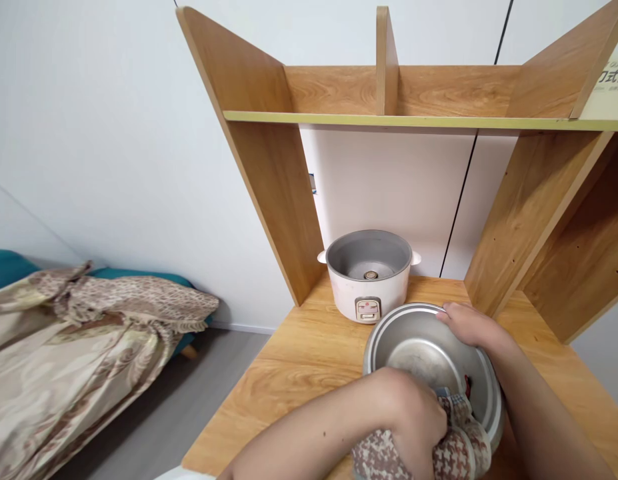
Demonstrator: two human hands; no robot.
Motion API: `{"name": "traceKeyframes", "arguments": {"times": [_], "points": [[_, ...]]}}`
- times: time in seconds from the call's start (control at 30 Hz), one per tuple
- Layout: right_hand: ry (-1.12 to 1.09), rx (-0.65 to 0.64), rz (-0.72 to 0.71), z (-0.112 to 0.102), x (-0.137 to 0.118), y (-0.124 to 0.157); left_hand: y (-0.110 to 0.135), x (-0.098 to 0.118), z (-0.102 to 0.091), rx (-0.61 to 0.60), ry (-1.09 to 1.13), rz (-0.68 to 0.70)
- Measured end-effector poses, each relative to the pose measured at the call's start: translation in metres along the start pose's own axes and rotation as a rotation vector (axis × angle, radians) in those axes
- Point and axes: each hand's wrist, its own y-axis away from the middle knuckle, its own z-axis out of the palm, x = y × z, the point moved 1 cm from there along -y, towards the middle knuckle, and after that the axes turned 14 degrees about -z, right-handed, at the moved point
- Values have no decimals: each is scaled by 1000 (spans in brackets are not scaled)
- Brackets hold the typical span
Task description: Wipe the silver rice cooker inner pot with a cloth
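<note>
A round metal inner pot (423, 347) sits tilted on the wooden desk (299, 360), its hollow facing me. My right hand (466, 323) grips the pot's far right rim, fingers curled over the edge. My left hand (413, 417) is closed on a brown and white houndstooth cloth (459, 450) and presses it against the near inside of the pot. Behind the pot stands a white rice cooker body (369, 273), open and with no inner pot in it.
The desk carries a wooden hutch with a shelf (389, 120) and side panels (269, 173) around the cooker. A bed with a patterned beige cover (83, 333) lies at the left, across a strip of grey floor (189, 400). White wall behind.
</note>
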Motion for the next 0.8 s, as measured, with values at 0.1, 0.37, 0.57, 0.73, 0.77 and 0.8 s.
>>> {"name": "traceKeyframes", "arguments": {"times": [0.1, 0.37, 0.57, 0.73, 0.77, 0.8], "points": [[8, 4, 26, -2, -2, 0, -4, -3, 0, 2, -6, -24], [2, 2, 5, -5, -7, 0, -4, -4, -2, 5, 42, -66], [-1, 19, -11, 0, -4, -2, 0, -4, -4, 84, 27, 2], [0, 20, -7, -2, -7, -1, 5, -2, -11, -4, 27, -1], [0, 20, -7, -3, -8, -1, 5, -2, -11, -19, 18, -6], [0, 19, -6, -3, -9, 0, 6, -2, -12, -31, 12, -8]]}}
